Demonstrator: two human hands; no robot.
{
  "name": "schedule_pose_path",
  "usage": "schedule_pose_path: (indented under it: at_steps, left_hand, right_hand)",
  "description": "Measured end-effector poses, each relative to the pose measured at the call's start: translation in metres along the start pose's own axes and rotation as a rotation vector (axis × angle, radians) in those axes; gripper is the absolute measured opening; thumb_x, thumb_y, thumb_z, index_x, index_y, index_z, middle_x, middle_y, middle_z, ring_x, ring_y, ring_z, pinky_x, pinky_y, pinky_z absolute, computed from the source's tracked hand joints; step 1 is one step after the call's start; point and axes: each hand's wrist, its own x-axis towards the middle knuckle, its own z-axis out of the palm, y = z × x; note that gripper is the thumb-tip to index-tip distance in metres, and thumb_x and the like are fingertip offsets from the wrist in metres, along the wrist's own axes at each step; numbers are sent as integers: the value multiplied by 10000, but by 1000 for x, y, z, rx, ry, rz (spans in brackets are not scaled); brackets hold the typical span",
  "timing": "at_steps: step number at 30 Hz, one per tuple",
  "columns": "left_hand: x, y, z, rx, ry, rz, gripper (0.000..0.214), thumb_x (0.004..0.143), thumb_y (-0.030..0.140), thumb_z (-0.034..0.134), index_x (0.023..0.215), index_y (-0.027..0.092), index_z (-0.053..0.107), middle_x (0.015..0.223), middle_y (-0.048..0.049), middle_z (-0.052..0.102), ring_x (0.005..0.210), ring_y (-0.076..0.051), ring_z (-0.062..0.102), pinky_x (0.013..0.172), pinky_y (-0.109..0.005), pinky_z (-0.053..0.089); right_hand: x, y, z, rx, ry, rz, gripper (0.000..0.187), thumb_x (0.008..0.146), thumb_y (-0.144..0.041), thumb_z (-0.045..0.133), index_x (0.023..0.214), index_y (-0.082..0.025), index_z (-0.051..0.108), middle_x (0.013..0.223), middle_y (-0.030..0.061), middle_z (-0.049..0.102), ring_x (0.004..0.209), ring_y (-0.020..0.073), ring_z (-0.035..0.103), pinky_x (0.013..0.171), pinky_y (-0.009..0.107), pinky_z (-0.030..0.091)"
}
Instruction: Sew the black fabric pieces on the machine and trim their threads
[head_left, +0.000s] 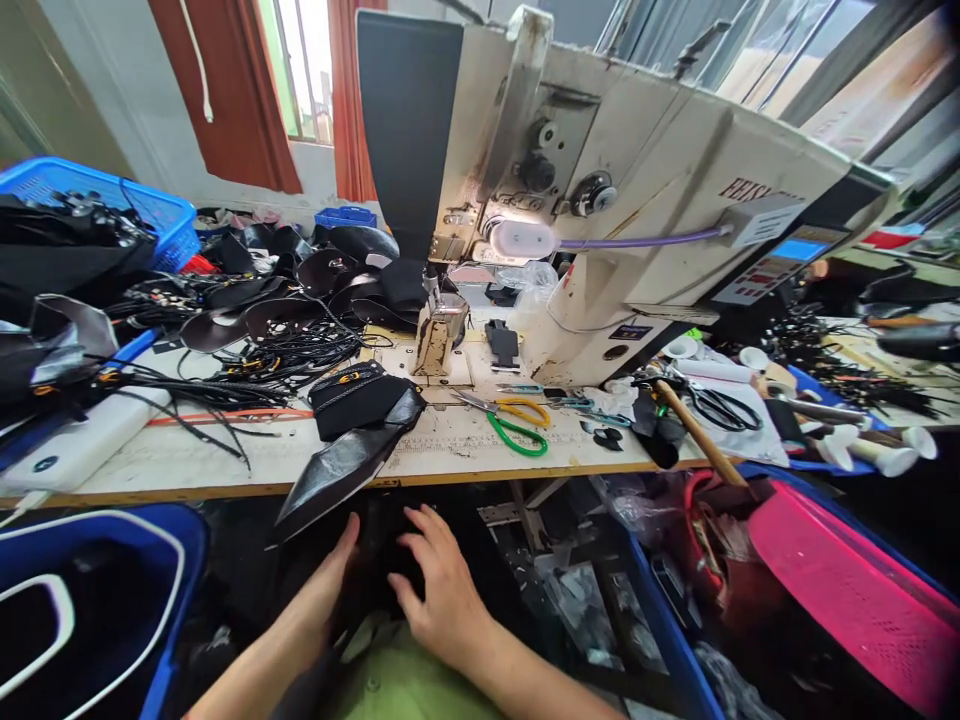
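Both hands rest low in front of me, below the table's front edge. My left hand [330,585] lies along a black piece of material [379,560] on my lap, thumb up, fingers hidden behind it. My right hand [439,585] presses on the same dark piece with its fingers bent and spread. Just above them a shiny black leather piece [337,475] hangs over the table edge. A stitched black pouch part [352,395] lies beside it on the table. The white industrial sewing machine [637,200] stands right behind.
Scissors with yellow and green handles [517,420] lie on the table [225,465]. Black cords and leather cut-outs [247,330] cover the left side. A blue basket [112,200] stands far left, a blue bin [97,600] lower left, a pink lid [847,590] lower right, a wooden-handled hammer [701,435] at right.
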Motion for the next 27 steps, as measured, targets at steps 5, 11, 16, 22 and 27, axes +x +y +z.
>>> schedule_pose_path:
  at_steps: [5,11,16,22,27]
  left_hand:
    - [2,-7,-2,-294,12,-26,456,911,498,462,1185,170,620,1133,-89,701,1118,-208,604,974,-307,436]
    - [-7,-17,-9,-90,134,-21,567,663,485,778,1124,196,616,891,-24,719,732,-160,647,645,-252,470]
    - [-20,-17,5,-159,168,-20,496,568,485,838,857,184,570,657,47,610,554,-119,583,549,-241,437]
    - [-28,-19,23,42,323,27,570,570,661,746,554,205,404,403,116,312,362,-53,306,417,-206,187]
    - [-45,-14,36,-21,385,32,372,515,446,838,592,174,596,620,-18,670,634,-172,612,570,-255,455]
  right_hand:
    - [7,3,3,26,-30,5,621,742,-210,651,1326,-116,460,1352,169,490,1239,304,446,1074,504,366]
    - [10,-4,0,45,-152,-49,341,749,-273,719,1067,-186,632,1114,70,618,1007,243,546,922,402,450]
    - [7,-13,0,-169,-73,-104,110,842,-93,514,877,-162,593,929,86,583,856,232,524,743,372,489]
    - [-8,-26,-7,-405,-173,-35,152,840,-268,627,904,-145,566,905,112,576,813,272,545,698,413,516]
    - [-11,-33,-38,-287,-323,-36,110,867,-123,500,948,-154,566,892,66,623,751,197,596,649,292,468]
